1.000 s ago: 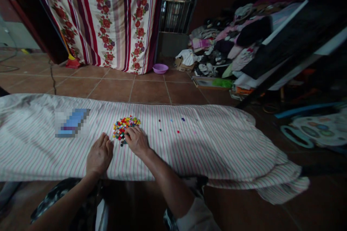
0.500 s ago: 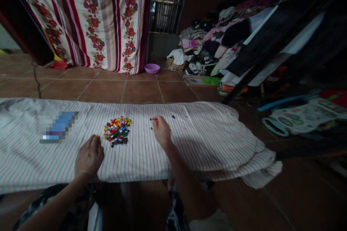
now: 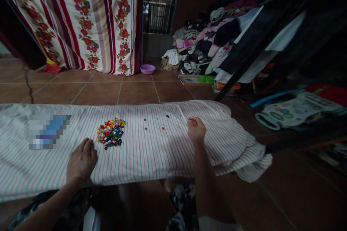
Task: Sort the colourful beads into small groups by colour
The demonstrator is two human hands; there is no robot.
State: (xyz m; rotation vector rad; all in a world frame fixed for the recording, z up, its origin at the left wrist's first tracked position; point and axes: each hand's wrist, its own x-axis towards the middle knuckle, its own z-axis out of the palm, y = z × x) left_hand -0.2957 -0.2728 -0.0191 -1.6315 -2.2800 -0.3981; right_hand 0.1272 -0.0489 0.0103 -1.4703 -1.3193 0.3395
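Note:
My left hand (image 3: 82, 160) lies palm down on the striped cloth (image 3: 130, 166), its fingers stretched out, just left of a pile of small colourful beads (image 3: 111, 131). Nothing shows in it. To the right, my right hand (image 3: 197, 130) is closed in a pinch just above the cloth; what its fingertips hold, if anything, is too small to make out. Between the pile and this hand, several single beads lie spaced apart in two rough rows, among them a red bead (image 3: 163, 128), a dark green bead (image 3: 145, 128), a purple bead (image 3: 167, 116) and a pink bead (image 3: 178, 127).
A blurred-out blue object (image 3: 51, 131) lies on the cloth at the left. Beyond the cloth are a tiled floor, a flowered curtain (image 3: 92, 25), a purple basin (image 3: 148, 69) and a heap of clothes (image 3: 208, 39). A baby-gear-like panel (image 3: 292, 110) stands at the right.
My right hand has moved right, from beside the dark green bead to past the pink one, uncovering a red and a light blue bead. My left hand stays beside the pile. The view has shifted slightly.

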